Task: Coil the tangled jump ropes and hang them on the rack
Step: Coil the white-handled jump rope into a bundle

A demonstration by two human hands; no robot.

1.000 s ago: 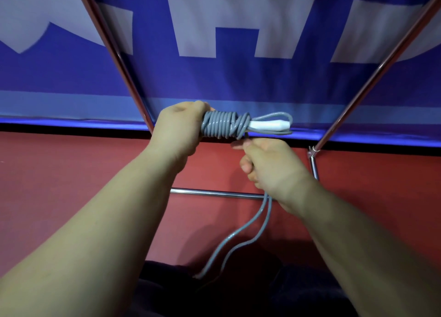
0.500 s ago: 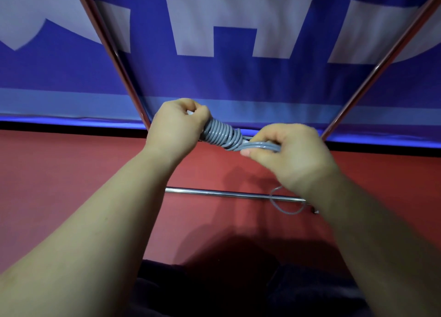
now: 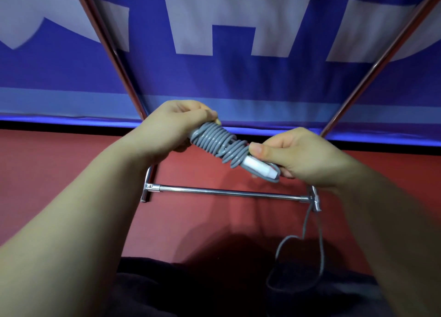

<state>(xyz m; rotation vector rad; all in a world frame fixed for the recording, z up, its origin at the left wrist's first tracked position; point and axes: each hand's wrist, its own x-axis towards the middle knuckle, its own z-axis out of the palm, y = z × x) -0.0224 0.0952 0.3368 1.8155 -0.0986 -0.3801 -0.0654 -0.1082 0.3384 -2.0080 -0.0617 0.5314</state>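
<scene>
My left hand (image 3: 167, 128) grips the top of the rope (image 3: 218, 146), which slants down to my right hand (image 3: 296, 156) pinching its white handle (image 3: 259, 168).

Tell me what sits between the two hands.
In the head view, the grey rope coil, wound around the white handles, spans the gap. The left hand grips its upper end; the right hand holds the lower end.

A red floor (image 3: 71, 173) carries the chrome rack (image 3: 229, 192), whose feet stand directly on it.
</scene>
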